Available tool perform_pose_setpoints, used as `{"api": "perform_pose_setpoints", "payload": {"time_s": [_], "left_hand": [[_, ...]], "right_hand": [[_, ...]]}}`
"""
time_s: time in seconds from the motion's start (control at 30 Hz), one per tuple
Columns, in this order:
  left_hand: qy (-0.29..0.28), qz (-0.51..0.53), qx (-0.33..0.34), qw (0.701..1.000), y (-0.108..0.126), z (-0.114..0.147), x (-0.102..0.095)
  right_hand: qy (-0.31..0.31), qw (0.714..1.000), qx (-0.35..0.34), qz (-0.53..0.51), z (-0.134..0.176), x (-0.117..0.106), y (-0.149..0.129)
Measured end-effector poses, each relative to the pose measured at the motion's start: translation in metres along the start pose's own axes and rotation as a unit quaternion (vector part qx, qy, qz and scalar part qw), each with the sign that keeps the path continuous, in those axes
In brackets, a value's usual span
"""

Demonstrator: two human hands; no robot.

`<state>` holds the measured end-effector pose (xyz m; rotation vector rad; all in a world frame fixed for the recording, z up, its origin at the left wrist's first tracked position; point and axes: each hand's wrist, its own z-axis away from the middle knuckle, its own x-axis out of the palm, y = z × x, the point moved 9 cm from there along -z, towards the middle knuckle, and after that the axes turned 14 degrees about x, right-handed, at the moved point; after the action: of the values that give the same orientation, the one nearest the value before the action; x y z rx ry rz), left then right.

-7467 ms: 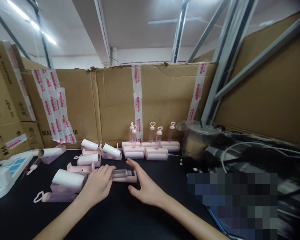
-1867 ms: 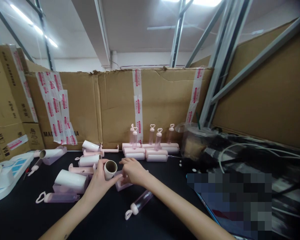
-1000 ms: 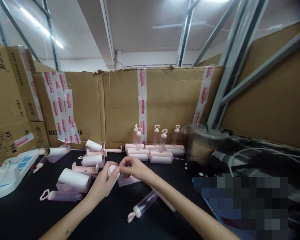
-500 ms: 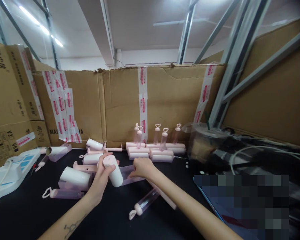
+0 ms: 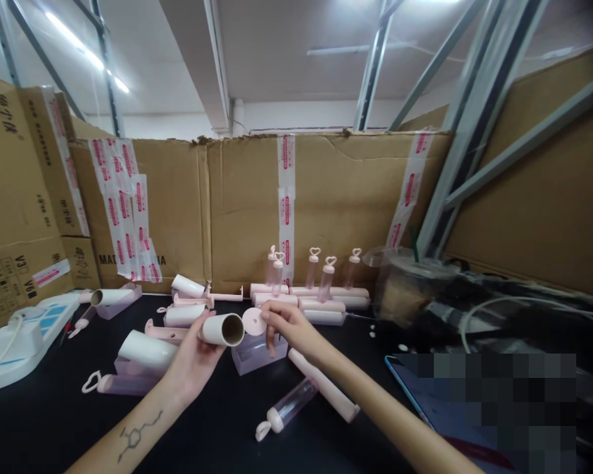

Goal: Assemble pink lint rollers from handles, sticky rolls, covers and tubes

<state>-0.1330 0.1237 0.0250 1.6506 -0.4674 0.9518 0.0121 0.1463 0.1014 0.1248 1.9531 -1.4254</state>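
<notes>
My left hand [image 5: 194,363] is wrapped round a white paper roll [image 5: 213,331], whose hollow cardboard end faces right. Close beside that opening, my right hand [image 5: 290,324] pinches a flat pink round disc [image 5: 253,321] with a small hole in its middle. Disc and roll stand apart by a narrow gap. Under both hands, a translucent purple trough-shaped cover [image 5: 259,359] lies on the black table. Nearer to me are a long pink bar [image 5: 325,387] and a clear tube with a pink heart-shaped loop [image 5: 291,403].
White rolls [image 5: 145,349] and pink frames [image 5: 165,331] lie to the left, near a power strip [image 5: 54,322]. Finished-looking pink rollers [image 5: 322,313] line the cardboard wall [image 5: 242,210], with upright heart-topped tubes [image 5: 327,280]. At right are a plastic cup [image 5: 400,293] and a blue-edged tablet [image 5: 410,388].
The roll in my left hand has turned from its pink-capped end to its open core. My right hand has risen from the purple cover and now holds the pink disc.
</notes>
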Motion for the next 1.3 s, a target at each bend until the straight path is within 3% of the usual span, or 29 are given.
{"api": "perform_pose_setpoints", "payload": {"time_s": [0.2,0.33,0.43,0.6,0.8,0.97,1.1,1.3], "left_hand": [[-0.005,0.011,-0.015,1.0,-0.009,0.001,0.001],[0.001,0.008,-0.026,1.0,-0.021,0.004,-0.004],[0.007,0.013,-0.025,1.0,-0.027,0.006,-0.008],[0.001,0.013,0.007,1.0,-0.024,0.006,-0.009],[-0.052,0.045,0.021,0.997,-0.018,0.013,0.01],[-0.07,0.05,0.023,0.996,-0.018,0.015,0.014],[-0.059,0.047,0.03,0.997,-0.017,0.012,0.008],[-0.054,0.068,0.056,0.995,-0.012,0.012,0.006]], "right_hand": [[0.018,0.979,-0.022,-0.202,0.015,0.009,0.007],[0.095,0.968,-0.023,-0.231,0.017,0.009,0.018],[0.109,0.966,-0.025,-0.235,0.018,0.017,0.024],[0.183,0.97,-0.1,-0.125,0.032,0.009,0.01],[0.25,0.959,-0.135,-0.007,0.04,-0.003,-0.002],[0.24,0.965,-0.108,-0.013,0.038,0.004,0.008],[0.227,0.969,-0.082,0.057,0.037,0.007,0.009],[0.269,0.929,-0.112,0.227,0.045,0.002,-0.011]]}}
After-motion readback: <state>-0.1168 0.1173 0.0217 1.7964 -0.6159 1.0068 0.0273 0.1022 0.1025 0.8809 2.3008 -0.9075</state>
